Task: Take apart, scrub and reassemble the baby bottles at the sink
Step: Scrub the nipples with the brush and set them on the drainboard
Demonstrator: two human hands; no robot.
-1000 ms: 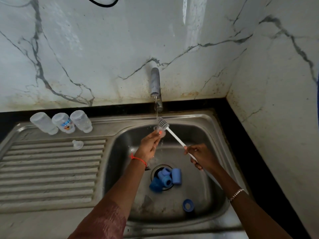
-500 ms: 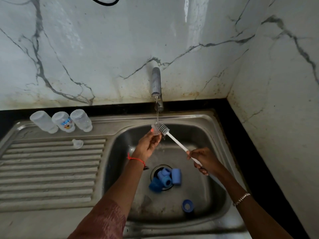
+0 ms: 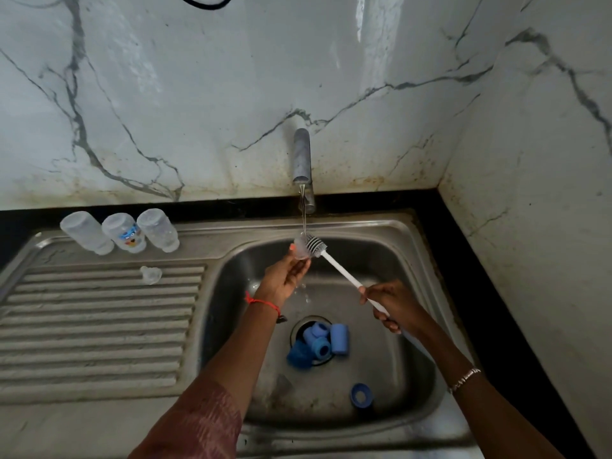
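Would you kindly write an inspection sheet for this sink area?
Surface: stainless steel sink with ribbed drainboard.
Job's things: three clear plastic bottles on the back ledge; clear teat on drainboard; blue plastic caps and rings over the drain, one blue ring apart.
Clutter: nothing seen.
Hands: left hand holds a clear part under the stream; right hand grips the white-handled bottle brush, bristles against it.
Cables: black cable loop high on wall.
Surroundings: white veined marble walls; grey tap running.
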